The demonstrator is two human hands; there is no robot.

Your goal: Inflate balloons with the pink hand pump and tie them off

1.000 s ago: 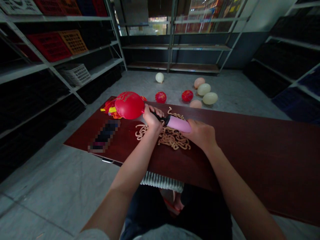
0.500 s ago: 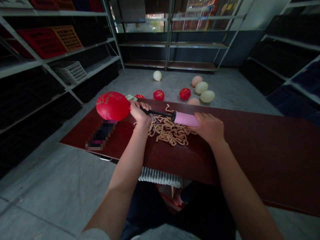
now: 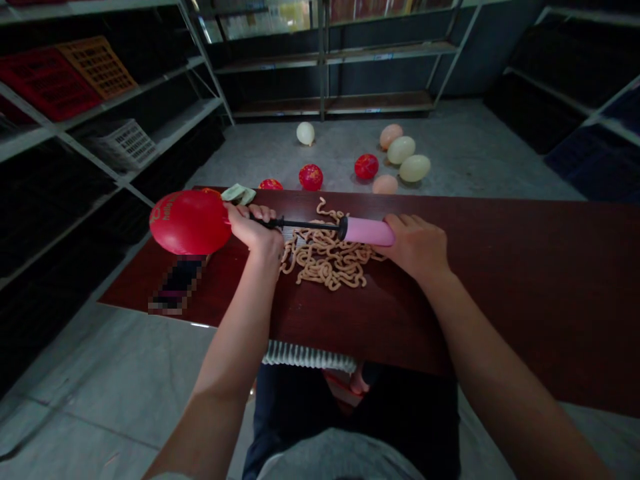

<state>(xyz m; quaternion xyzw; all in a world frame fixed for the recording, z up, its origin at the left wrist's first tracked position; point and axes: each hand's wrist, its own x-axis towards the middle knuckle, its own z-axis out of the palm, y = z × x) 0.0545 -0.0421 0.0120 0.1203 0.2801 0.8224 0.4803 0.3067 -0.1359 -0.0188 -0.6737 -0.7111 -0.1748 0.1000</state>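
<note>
My left hand is closed around the neck of a red inflated balloon and the black tip of a hand pump. My right hand grips the pink barrel of the pump, whose thin black rod is drawn out between the two hands. Under the pump lies a heap of limp tan balloons on the dark red table.
A blurred dark flat object lies on the table's left end, a pale green limp balloon at its far edge. Several red and cream inflated balloons sit on the floor beyond. Metal shelves with crates line the left.
My hands have drawn apart: the pump rod has slid out of the pink barrel, and the balloon has moved left. The view has tipped downward.
</note>
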